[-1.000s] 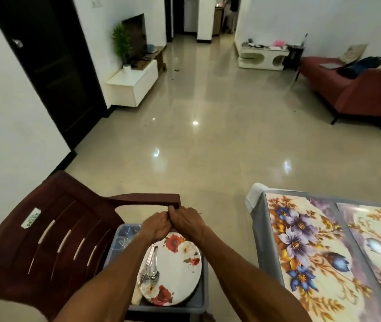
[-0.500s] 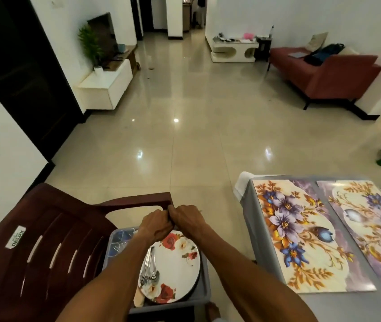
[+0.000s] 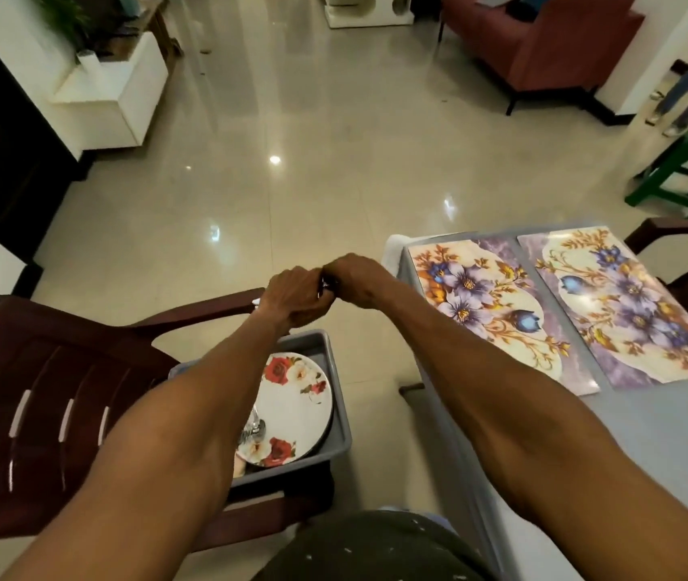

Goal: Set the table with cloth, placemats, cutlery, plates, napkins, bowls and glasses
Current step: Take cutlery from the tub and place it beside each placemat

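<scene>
Hands: left hand (image 3: pixel 292 297) and right hand (image 3: pixel 355 278) pinch something small, unidentifiable, together.
Plate: round white rose-patterned plate (image 3: pixel 296 396) waits in grey plastic tub (image 3: pixel 340 417), seven o'clock from floral placemats (image 3: pixel 489 308).

Both forearms are bare, no sleeves, no watch or rings I can make out. Lower down there's a dark olive garment (image 3: pixel 376 547) with little white flecks on it.
</scene>
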